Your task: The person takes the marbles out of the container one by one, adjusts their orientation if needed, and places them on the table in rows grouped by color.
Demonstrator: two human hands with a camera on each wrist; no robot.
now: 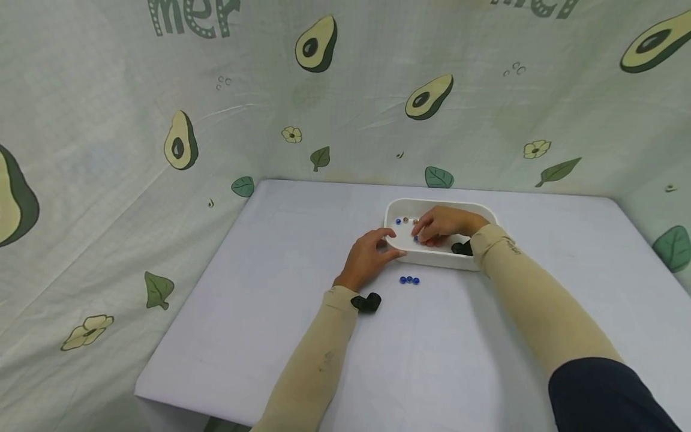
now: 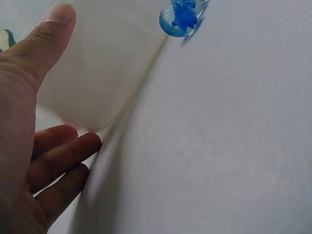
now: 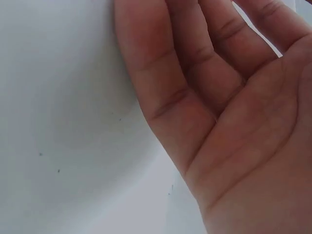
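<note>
A white tray (image 1: pixel 432 258) stands toward the back of the table. My left hand (image 1: pixel 368 257) holds its left front corner, thumb against the front wall and fingers round the left end. In the left wrist view the thumb (image 2: pixel 53 29) and curled fingers (image 2: pixel 63 156) lie along the tray's wall. My right hand (image 1: pixel 439 225) reaches down inside the tray, thumb and index finger pinching a blue marble (image 1: pixel 416 239). The right wrist view shows its curled fingers (image 3: pixel 156 73) by the tray's white surface; the marble is hidden there.
Inside the tray's left end lie another blue marble (image 1: pixel 397 221) and two orange-brown marbles (image 1: pixel 405 220). Three blue marbles (image 1: pixel 409 279) sit in a short row on the white table (image 1: pixel 281 270), just in front of the tray. A patterned cloth (image 1: pixel 356 90) hangs behind.
</note>
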